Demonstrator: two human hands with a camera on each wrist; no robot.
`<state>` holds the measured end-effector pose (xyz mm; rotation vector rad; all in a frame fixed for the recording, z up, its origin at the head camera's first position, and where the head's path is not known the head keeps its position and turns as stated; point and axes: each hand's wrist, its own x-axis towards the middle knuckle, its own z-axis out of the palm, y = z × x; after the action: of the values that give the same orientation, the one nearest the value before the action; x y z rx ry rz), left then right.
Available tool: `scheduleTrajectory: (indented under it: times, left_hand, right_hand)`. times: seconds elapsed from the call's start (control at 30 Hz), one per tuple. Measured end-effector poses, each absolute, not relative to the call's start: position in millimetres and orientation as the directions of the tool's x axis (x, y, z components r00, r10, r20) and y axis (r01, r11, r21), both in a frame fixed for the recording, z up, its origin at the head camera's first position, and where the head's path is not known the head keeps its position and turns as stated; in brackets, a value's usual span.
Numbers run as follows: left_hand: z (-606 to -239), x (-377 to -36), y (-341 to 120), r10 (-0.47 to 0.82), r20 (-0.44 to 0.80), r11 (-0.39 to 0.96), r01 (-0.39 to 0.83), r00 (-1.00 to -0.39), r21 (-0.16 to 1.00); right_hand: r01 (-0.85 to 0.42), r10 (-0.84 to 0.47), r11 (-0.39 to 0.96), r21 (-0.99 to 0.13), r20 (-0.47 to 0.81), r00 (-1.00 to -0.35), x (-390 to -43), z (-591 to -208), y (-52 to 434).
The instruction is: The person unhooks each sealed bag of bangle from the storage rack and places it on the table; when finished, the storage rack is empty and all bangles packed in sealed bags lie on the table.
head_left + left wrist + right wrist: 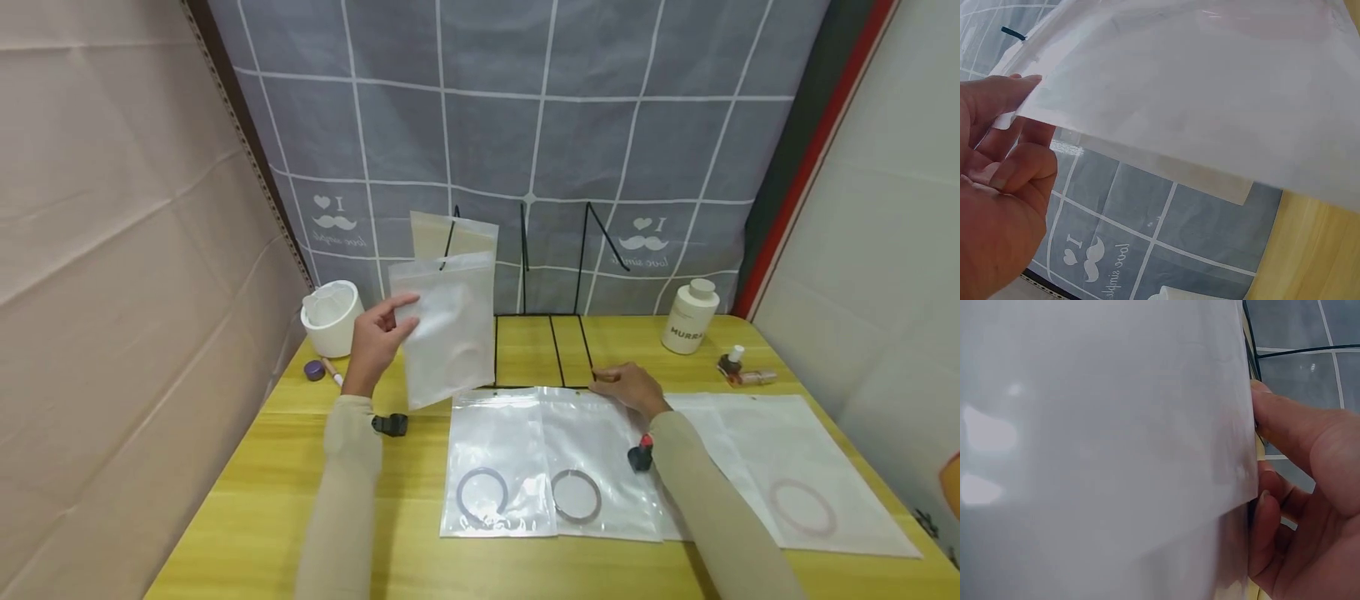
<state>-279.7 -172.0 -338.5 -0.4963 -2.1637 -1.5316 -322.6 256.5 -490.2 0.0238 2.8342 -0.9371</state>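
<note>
Your left hand (375,337) pinches a frosted white plastic pouch (446,329) upright, just left of the black wire rack (543,333); your right hand (630,387) rests flat-fingered on the clear ring pouch (592,458) before it. Next, probably hang it.

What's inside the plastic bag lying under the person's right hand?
Under the right hand, the bag holds a thin ring-shaped bracelet, seen through the clear front. Nothing else shows inside; the arm covers the bag's right edge.

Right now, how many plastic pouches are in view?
5, maybe more overlapped: one held by the left hand at, one hanging on the rack, three flat on the table at and.
</note>
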Motion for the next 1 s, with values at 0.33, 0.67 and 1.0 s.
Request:
scheduleTrajectory:
  times: [0.33, 0.67, 1.0]
  left_hand:
    - [-338, -256, -184, 0.054, 0.573, 0.276, 0.563, -0.818, 0.779]
    - [-355, -192, -231, 0.176, 0.289, 0.242, 0.326, -0.941, 0.914]
    - [-413, -203, -258, 0.173, -0.211, 0.199, -0.176, -0.962, 0.964]
  right_hand:
    - [0.034, -0.064, 0.815, -0.579, -0.149, -0.987, -320, -495, 263]
    - [0.036, -0.063, 0.813, -0.581, -0.148, -0.987, -321, -492, 259]
    - [0.045, -0.062, 0.802, -0.596, -0.158, -0.986, -326, -491, 260]
